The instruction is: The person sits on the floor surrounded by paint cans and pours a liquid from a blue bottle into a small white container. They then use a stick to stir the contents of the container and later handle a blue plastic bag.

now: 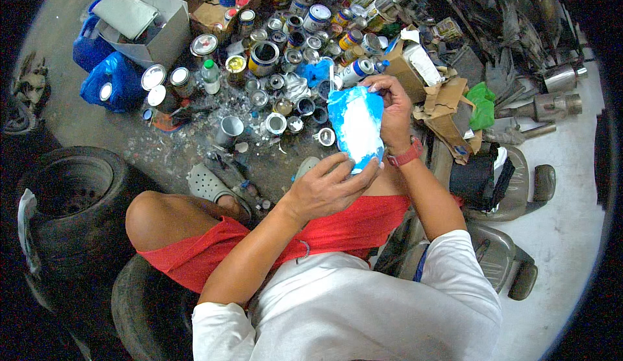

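In front of my lap, both hands hold a palm-sized blue piece with an irregular outline and a bright white, overexposed patch across its middle. What it is made of is hard to tell. My left hand pinches its lower edge between thumb and fingers. At the upper right edge, my right hand grips it, the wrist wearing a red watch. Just beyond the piece stand open paint cans and jars, among them a blue-and-white can and a crumpled blue wrapping.
Several paint cans and a green-capped bottle crowd the stained floor ahead. Tyres stack at the left, near a blue bag. Torn cardboard and grey plastic chairs stand at the right.
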The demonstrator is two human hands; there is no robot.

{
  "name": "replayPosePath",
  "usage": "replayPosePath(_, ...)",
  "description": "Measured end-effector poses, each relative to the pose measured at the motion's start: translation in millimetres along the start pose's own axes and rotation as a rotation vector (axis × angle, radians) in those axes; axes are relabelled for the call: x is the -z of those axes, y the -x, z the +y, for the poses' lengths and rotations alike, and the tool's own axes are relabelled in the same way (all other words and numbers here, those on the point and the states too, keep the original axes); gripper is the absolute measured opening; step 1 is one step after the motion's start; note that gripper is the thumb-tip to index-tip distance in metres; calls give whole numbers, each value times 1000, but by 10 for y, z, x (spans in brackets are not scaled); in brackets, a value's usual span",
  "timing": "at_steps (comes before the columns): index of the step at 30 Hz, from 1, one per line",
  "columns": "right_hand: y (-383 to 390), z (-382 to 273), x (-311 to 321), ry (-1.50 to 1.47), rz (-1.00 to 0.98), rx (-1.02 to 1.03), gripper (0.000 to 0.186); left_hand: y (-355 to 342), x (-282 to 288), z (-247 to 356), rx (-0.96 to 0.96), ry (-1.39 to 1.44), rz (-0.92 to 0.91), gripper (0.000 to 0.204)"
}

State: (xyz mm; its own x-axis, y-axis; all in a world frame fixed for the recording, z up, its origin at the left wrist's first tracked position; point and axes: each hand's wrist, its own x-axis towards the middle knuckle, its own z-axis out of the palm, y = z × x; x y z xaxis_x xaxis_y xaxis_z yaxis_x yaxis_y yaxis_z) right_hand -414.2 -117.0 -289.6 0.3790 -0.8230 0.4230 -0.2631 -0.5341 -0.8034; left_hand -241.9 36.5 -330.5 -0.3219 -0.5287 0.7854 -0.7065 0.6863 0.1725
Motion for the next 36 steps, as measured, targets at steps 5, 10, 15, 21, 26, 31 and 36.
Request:
replayPosePath(5, -3, -8, -71, -81, -9, -64, 26, 35, -12, 24, 20, 26, -19, 43)
replayPosePath(10, 1, 36, -82, -91, -17, -83, 23, 26, 16, 21, 25, 16, -23, 44)
replayPosePath(15, 10, 73, -75, -81, -20, -95, 22, -11, 35, -4, 4, 61, 22, 42)
replayPosePath(21, 52, 139, -94, -138, 3, -129, 23, 65, -30, 43, 21, 2, -42, 43)
replayPosePath(26, 58, 157, -100, -129, 6, -127, 23, 65, -40, 50, 19, 26, -20, 41)
replayPosePath(31, 61, 162, -99, -115, 4, -121, 25, 37, -10, 34, 10, 83, -12, 41)
replayPosePath(36, 73, 200, -108, -141, 11, -113, 26, 55, -31, 55, 17, 85, -17, 41)
